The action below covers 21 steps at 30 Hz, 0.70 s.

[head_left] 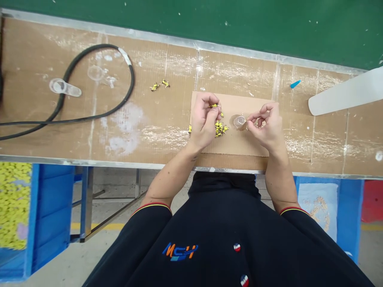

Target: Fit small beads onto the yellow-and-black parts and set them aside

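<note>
My left hand (205,119) is closed in a pinch on a small yellow-and-black figure (214,105) above the cardboard sheet (236,147). Just right of that hand lies a small pile of similar yellow-and-black figures (220,128). My right hand (267,124) has thumb and forefinger pinched together at the right side of a small clear cup (239,121). Something tiny and pale shows at those fingertips, too small to name. Small beige pieces (261,124) lie partly hidden under my right hand.
Two groups of yellow figures (160,85) lie left on the table. Farther left are a looped black cable (131,79) and a clear tube-like container (72,90). A blue cone-shaped cap (295,84) and a white cylinder (344,91) are at right. Blue bins (52,215) stand below the table edge.
</note>
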Each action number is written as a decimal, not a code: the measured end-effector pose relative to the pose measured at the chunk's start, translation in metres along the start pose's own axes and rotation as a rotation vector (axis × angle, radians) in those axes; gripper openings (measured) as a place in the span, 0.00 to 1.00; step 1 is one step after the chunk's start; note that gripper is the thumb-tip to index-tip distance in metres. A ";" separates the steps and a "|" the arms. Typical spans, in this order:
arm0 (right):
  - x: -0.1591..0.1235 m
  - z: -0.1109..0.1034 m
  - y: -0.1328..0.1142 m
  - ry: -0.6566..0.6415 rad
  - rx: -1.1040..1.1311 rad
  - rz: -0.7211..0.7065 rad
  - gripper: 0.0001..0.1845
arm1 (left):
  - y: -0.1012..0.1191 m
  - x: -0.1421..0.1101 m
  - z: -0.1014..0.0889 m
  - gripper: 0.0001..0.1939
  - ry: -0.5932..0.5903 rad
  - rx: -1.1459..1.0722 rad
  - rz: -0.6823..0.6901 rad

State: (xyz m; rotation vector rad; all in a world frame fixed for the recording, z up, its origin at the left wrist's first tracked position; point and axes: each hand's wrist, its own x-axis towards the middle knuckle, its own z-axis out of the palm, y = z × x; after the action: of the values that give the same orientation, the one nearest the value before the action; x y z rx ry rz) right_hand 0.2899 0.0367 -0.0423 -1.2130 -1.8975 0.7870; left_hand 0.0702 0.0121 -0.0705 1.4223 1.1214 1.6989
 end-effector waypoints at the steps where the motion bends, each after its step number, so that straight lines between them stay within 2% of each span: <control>1: 0.000 0.000 0.000 -0.006 -0.001 0.003 0.22 | 0.001 0.000 0.000 0.18 -0.001 0.013 -0.002; 7: 0.000 -0.001 -0.002 -0.018 -0.017 0.025 0.23 | 0.002 0.000 0.001 0.17 -0.022 0.017 0.013; 21: 0.000 0.000 -0.004 -0.016 -0.064 -0.020 0.20 | 0.004 0.000 0.002 0.17 -0.022 0.052 0.025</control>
State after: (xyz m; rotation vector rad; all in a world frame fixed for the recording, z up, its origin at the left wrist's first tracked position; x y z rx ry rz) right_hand 0.2879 0.0357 -0.0391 -1.2285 -1.9585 0.7324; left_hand 0.0724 0.0105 -0.0669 1.4895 1.1472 1.6785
